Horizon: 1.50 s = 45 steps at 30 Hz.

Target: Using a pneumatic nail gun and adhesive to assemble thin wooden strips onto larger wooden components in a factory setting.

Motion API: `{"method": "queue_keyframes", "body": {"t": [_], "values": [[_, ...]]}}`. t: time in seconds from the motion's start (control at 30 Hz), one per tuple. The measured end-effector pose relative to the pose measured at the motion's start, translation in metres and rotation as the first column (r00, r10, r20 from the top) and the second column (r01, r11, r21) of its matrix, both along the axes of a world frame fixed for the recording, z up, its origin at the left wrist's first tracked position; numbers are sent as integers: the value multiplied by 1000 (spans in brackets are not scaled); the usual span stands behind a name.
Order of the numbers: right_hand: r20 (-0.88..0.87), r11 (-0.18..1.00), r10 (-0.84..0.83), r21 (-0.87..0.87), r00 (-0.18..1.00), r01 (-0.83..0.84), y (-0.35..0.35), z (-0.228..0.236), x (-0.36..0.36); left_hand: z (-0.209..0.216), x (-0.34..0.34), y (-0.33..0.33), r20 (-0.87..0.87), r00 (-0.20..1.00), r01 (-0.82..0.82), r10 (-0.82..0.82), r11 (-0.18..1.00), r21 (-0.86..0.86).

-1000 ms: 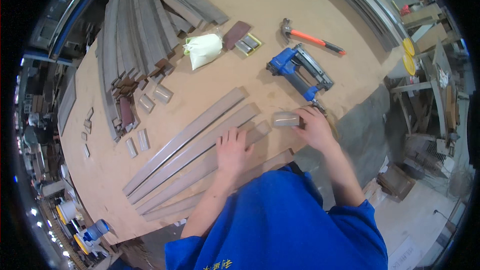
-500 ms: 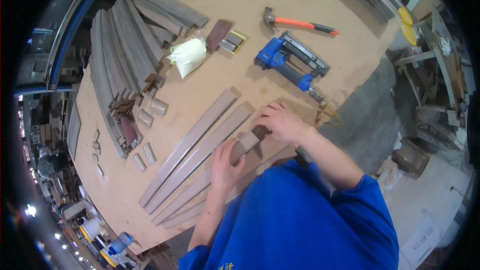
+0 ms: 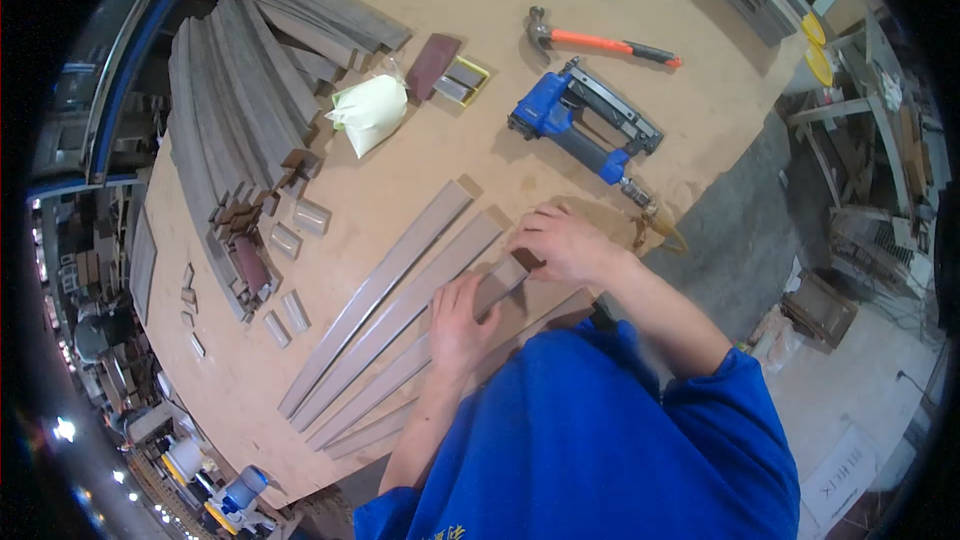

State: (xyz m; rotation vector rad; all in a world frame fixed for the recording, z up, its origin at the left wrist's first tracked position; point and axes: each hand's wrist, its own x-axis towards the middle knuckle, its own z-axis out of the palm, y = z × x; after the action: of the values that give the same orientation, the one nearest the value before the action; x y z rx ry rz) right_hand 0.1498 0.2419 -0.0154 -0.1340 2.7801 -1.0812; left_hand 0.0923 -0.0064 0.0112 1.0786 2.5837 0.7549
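A long grey-brown wooden strip [image 3: 505, 283] lies slanted in front of me. My left hand [image 3: 460, 325] is wrapped over it, thumb on the near side and fingers on the far side. At the strip's far right end, my right hand [image 3: 565, 245] is closed with bent fingers around a small dark brown part [image 3: 525, 260]. Whether that is the strip's end face or a separate piece I cannot tell. Two similar strips [image 3: 385, 290] [image 3: 410, 315] lie side by side beyond my left hand. Another strip [image 3: 375, 430] lies partly under my left forearm.
A blue nail gun [image 3: 580, 125] with a hose and an orange-handled claw hammer [image 3: 605, 43] lie farther off. A white bag [image 3: 368, 112], a dark red sanding sheet [image 3: 433, 67] and a yellow-edged box [image 3: 462, 81] sit near stacked strips [image 3: 235, 100]. Small wooden blocks [image 3: 285, 240] are scattered at left.
My left hand has slid slightly right and up along the strip, nearer the right hand. The right hand stays at the strip's end, barely shifted. The view has tilted a little.
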Motion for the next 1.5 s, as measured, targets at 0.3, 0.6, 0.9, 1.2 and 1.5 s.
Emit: {"method": "queue_keyframes", "body": {"t": [0.3,0.6,0.9,1.2,1.5], "values": [[-22,999,5,51,1000,-4,-1,0,0,-2,0,-3,30,999,-27,28,999,-21],[-33,1000,13,29,999,-12,1,-2,1,0,1,0,-15,1000,-16,15,999,-52],[-10,999,-23,33,1000,23,-2,3,0,1,0,4,-33,999,-17,15,998,-59],[12,999,-7,46,1000,6,-2,6,-4,3,-2,5,-65,997,27,-35,991,-128],[12,995,42,87,999,-43,3,11,-12,4,-5,10,-62,996,52,-62,986,-161]]}}
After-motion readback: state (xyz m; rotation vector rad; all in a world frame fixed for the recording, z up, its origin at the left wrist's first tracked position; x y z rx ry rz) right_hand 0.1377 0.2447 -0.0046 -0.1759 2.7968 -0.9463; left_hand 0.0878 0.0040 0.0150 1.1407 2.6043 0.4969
